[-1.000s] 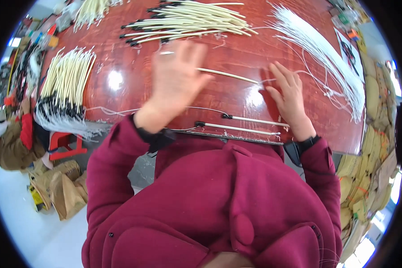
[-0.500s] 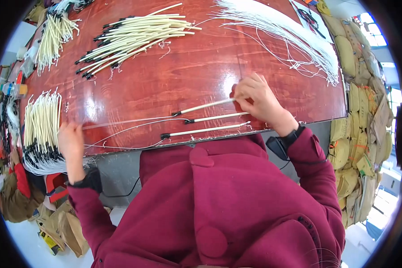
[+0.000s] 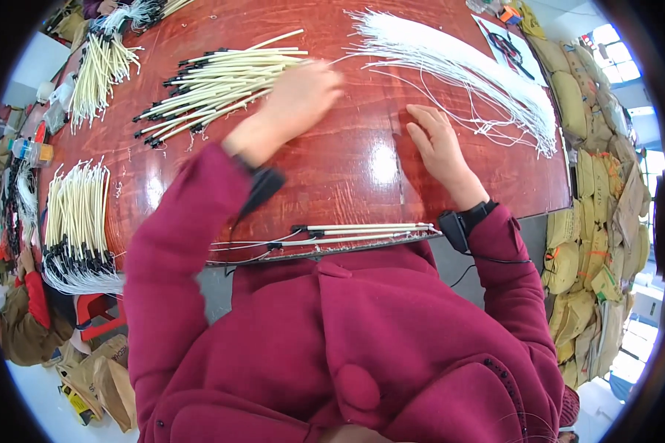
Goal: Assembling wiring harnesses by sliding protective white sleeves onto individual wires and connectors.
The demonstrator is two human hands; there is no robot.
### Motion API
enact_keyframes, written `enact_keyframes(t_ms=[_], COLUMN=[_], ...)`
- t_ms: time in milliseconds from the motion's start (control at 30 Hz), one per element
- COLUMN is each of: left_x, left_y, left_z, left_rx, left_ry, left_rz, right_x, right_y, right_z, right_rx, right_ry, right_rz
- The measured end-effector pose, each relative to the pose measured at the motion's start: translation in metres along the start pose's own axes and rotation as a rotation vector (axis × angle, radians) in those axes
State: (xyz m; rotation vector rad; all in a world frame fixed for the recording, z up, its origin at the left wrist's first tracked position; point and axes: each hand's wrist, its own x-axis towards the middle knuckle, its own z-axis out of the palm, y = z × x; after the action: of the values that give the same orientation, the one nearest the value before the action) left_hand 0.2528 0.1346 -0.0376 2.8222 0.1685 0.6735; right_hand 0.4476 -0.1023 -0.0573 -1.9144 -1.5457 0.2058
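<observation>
My left hand (image 3: 303, 96) is stretched forward over the right end of a pile of thin cream-coloured rods with black tips (image 3: 222, 85). Motion blurs its fingers, and whether they hold anything does not show. To the right of it, my right hand (image 3: 440, 148) hovers over or rests on the red table, fingers stretched out and nothing in them. Close to the table's front edge lie a few cream rods (image 3: 377, 228) with black ends, side by side. White cords (image 3: 247, 244) run leftward from their black ends.
Loose white cords (image 3: 465, 63) spread across the far right of the red table (image 3: 332, 170). Bundled cream rods with white cords (image 3: 77, 207) lie at the left, another bundle (image 3: 100, 70) behind. Filled sacks (image 3: 591, 221) are stacked along the right side.
My left hand has moved from the cords at the left to the far rod pile. The right hand has released a rod and opened. The front rods now lie closer to the edge.
</observation>
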Motion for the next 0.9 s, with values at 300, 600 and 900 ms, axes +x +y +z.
enact_keyframes(t_ms=[300,600,900], left_x=[0.071,-0.102,-0.179], left_y=[-0.007,0.026,0.027], left_z=[0.091,-0.029,-0.074], left_rx=[0.045,0.175,0.169], left_ry=[-0.080,-0.278,-0.255], left_rz=[-0.105,-0.331,-0.486], right_x=[-0.009,-0.031,-0.034], right_y=[0.005,0.001,-0.052], right_z=[-0.001,0.001,0.025], right_rx=[-0.111,-0.221,-0.338], right_ry=[0.040,0.082,-0.159], right_rz=[0.035,-0.027,-0.150])
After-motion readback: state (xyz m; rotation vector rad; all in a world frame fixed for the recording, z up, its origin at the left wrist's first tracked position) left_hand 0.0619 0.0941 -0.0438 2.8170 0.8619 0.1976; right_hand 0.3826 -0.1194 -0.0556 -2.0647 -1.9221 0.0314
